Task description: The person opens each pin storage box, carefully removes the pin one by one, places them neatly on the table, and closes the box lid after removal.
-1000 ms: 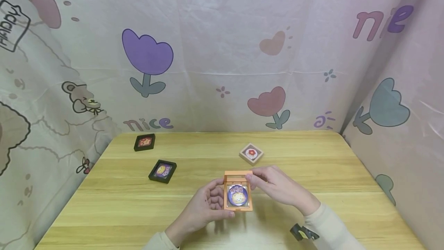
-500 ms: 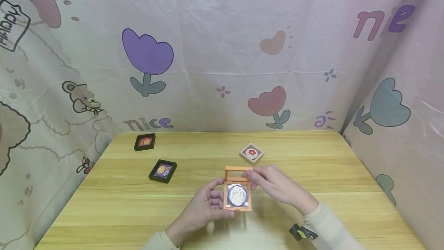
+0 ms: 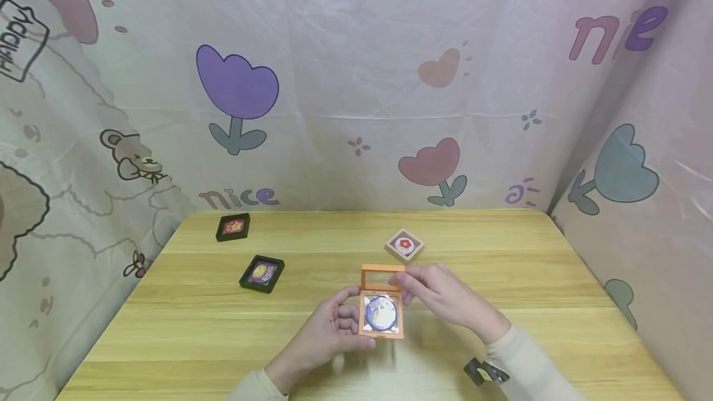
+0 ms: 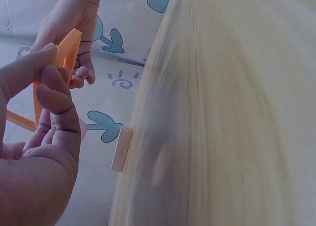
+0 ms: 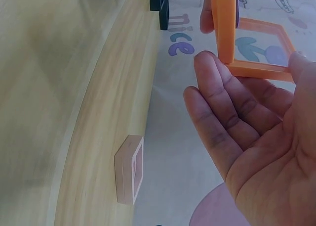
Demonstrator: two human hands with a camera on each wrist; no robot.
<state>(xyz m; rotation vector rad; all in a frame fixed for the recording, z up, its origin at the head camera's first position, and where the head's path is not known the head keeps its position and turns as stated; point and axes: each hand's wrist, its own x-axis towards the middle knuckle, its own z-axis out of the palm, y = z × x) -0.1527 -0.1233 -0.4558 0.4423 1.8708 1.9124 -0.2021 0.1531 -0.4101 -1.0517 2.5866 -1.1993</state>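
Observation:
An orange hinged display case [image 3: 364,331] is held above the table, its windowed lid [image 3: 362,278] swung up. In its lower half lies a round purple badge [image 3: 381,314], partly washed out by glare. My left hand [image 3: 328,333] grips the lower half from the left side, thumb along the front edge. With thumb and fingers, my right hand [image 3: 445,302] pinches the lid's right side. In the right wrist view the orange lid [image 5: 261,70] stands at an angle to the lower half [image 5: 225,28], the right thumb on its edge.
Two black display cases, a far one [image 3: 220,235] and a nearer one [image 3: 249,282], lie at the table's left. A pale pink case [image 3: 411,257] with a red flower badge lies beyond my right hand. A patterned curtain [image 3: 345,166] stands behind the wooden table [image 3: 195,327].
The lid of the orange case has swung further up under my right hand. Glare has come over the badge. My left hand keeps its place.

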